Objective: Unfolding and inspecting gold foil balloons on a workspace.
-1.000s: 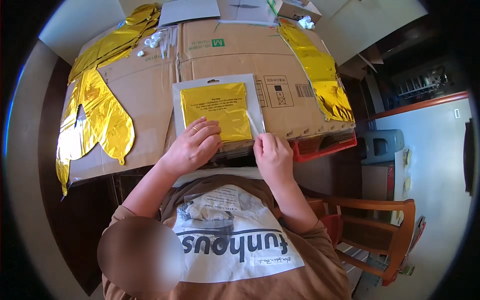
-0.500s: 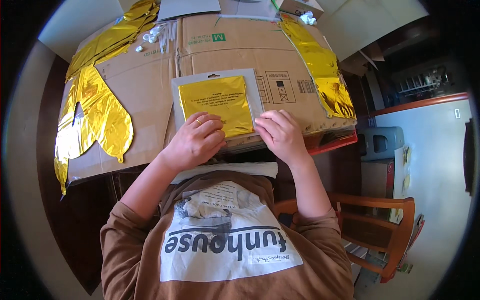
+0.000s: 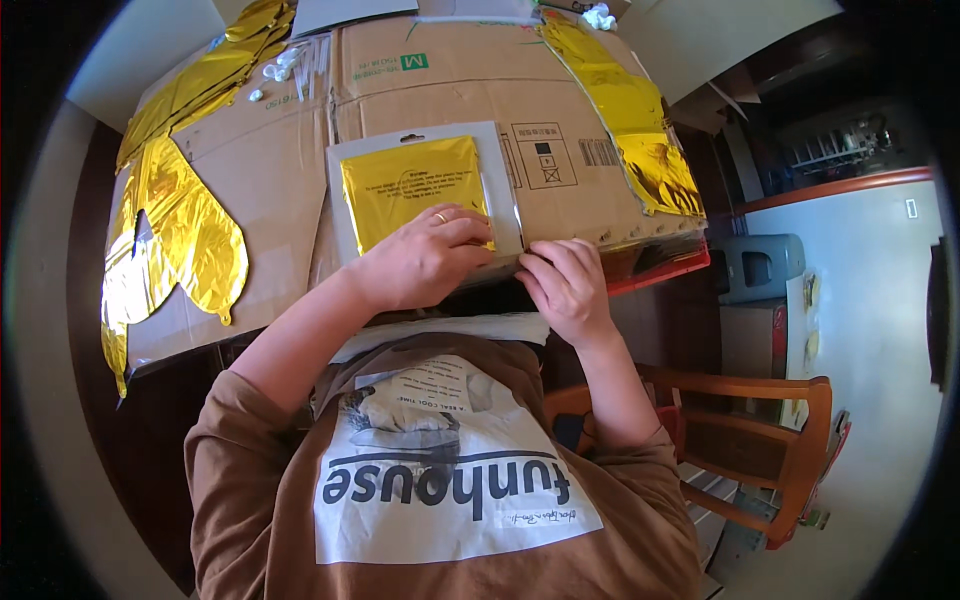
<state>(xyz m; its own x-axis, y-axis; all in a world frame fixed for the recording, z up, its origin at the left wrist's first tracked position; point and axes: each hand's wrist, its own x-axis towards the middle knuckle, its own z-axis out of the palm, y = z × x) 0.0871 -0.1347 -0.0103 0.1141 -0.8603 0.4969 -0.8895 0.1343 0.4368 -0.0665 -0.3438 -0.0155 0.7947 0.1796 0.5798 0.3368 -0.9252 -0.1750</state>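
Observation:
In front of me on the cardboard lies a clear-and-white plastic bag (image 3: 507, 200) with a hang hole at its far edge. Inside it is a flat, folded gold foil piece (image 3: 405, 190) with small dark print. My left hand (image 3: 428, 258), a ring on one finger, rests over the bag's near edge with its fingers curled together on it. At the near right corner, my right hand (image 3: 567, 288) pinches the bag's edge between thumb and fingers. The fingers partly hide that edge.
Flattened cardboard (image 3: 270, 180) covers the table. Gold foil balloons lie at the left (image 3: 205, 240) and right (image 3: 625, 110). Thin white strips (image 3: 312, 70) and small white crumpled bits (image 3: 283, 65) sit at the far left. A wooden chair (image 3: 740, 390) stands to my right.
Both hands have come slightly nearer to me at the bag's near edge, and the right fingers now pinch its corner more closely. The whole view has shifted a little.

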